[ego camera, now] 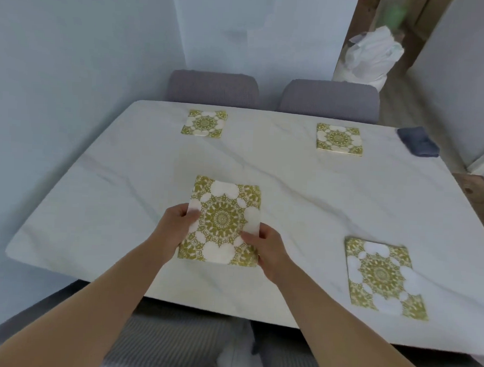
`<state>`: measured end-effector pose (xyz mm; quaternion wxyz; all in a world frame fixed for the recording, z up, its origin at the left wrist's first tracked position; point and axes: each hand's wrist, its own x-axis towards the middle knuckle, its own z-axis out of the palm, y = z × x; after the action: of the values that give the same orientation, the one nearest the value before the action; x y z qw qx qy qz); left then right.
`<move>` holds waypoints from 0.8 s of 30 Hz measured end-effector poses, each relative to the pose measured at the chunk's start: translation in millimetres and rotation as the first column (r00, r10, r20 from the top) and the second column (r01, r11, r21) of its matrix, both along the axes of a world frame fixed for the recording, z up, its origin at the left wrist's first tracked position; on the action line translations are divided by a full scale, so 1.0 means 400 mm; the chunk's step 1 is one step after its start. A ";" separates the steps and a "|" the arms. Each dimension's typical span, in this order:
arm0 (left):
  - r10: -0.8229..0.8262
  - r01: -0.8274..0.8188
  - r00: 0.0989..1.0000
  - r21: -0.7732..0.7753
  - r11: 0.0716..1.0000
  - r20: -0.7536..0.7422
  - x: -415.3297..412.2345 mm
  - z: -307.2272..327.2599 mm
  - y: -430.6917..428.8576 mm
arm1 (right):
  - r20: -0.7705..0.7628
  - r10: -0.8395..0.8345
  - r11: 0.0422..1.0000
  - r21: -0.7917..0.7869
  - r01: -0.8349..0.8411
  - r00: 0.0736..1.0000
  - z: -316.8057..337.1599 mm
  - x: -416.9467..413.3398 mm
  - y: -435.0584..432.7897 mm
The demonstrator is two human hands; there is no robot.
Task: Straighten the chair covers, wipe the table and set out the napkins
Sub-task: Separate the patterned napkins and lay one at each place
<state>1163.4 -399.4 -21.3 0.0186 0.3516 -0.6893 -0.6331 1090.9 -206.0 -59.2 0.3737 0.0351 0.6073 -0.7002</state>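
Note:
A white marble table fills the head view. My left hand pinches the left edge of a gold-and-white patterned napkin, and my right hand pinches its lower right edge, near the table's front left. Three more such napkins lie flat: one at the far left, one at the far right, one at the near right. A folded dark blue cloth rests on the far right corner.
Two grey covered chairs stand at the far side against the wall. Grey chair seats sit under the near edge below my arms. A white bag stands in the doorway at the back right.

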 end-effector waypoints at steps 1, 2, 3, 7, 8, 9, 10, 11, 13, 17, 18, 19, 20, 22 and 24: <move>-0.010 0.010 1.000 -0.005 1.000 0.008 -0.003 -0.007 -0.019 | -0.043 -0.003 0.999 0.054 0.006 0.999 0.000 0.003 -0.015; -0.020 0.020 1.000 -0.014 1.000 0.020 -0.004 -0.011 -0.043 | -0.086 -0.005 0.994 0.112 0.014 0.996 0.001 0.010 -0.036; -0.036 0.037 0.999 -0.020 0.999 0.030 0.000 -0.014 -0.059 | -0.118 -0.007 0.986 0.164 0.026 0.993 -0.001 0.016 -0.053; -0.050 0.059 0.992 -0.075 0.995 0.119 0.037 -0.042 -0.104 | -0.181 0.055 0.946 0.323 0.007 0.982 -0.011 0.045 -0.104; -0.038 0.050 0.991 -0.093 0.994 0.126 0.048 -0.048 -0.117 | -0.181 0.080 0.942 0.336 -0.015 0.980 -0.013 0.053 -0.119; -0.016 0.032 0.991 -0.118 0.993 0.132 0.061 -0.054 -0.133 | -0.180 0.111 0.936 0.349 -0.042 0.977 -0.018 0.062 -0.136; 0.007 0.013 0.991 -0.140 0.990 0.136 0.075 -0.058 -0.147 | -0.180 0.137 0.933 0.353 -0.066 0.974 -0.021 0.070 -0.151; 0.030 -0.009 0.991 -0.153 0.988 0.133 0.089 -0.060 -0.161 | -0.183 0.165 0.931 0.352 -0.092 0.969 -0.025 0.077 -0.165; 0.059 -0.036 0.991 -0.186 0.982 0.119 0.117 -0.061 -0.197 | -0.203 0.231 0.923 0.356 -0.148 0.952 -0.034 0.090 -0.205; 0.091 -0.063 0.989 -0.227 0.972 0.117 0.160 -0.086 -0.277 | -0.219 0.276 0.903 0.393 -0.175 0.936 -0.057 0.133 -0.279; 0.088 -0.057 0.988 -0.235 0.970 0.125 0.164 -0.093 -0.296 | -0.220 0.284 0.896 0.406 -0.177 0.933 -0.062 0.143 -0.295; 0.086 -0.053 0.988 -0.239 0.970 0.129 0.165 -0.101 -0.315 | -0.223 0.293 0.887 0.425 -0.178 0.930 -0.068 0.149 -0.310; 0.080 -0.046 0.988 -0.244 0.969 0.131 0.164 -0.111 -0.333 | -0.228 0.301 0.878 0.445 -0.176 0.926 -0.074 0.152 -0.324; 0.061 -0.021 0.988 -0.270 0.963 0.143 0.155 -0.137 -0.374 | -0.234 0.299 0.862 0.482 -0.157 0.925 -0.089 0.154 -0.359; 0.024 0.034 0.983 -0.308 0.951 0.182 0.140 -0.158 -0.407 | -0.235 0.270 0.845 0.523 -0.113 0.934 -0.103 0.156 -0.390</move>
<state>1219.4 -562.4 -84.5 0.0083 0.3993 -0.7799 -0.4819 1153.2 -362.1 -100.5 0.3242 -0.0373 0.8177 -0.4742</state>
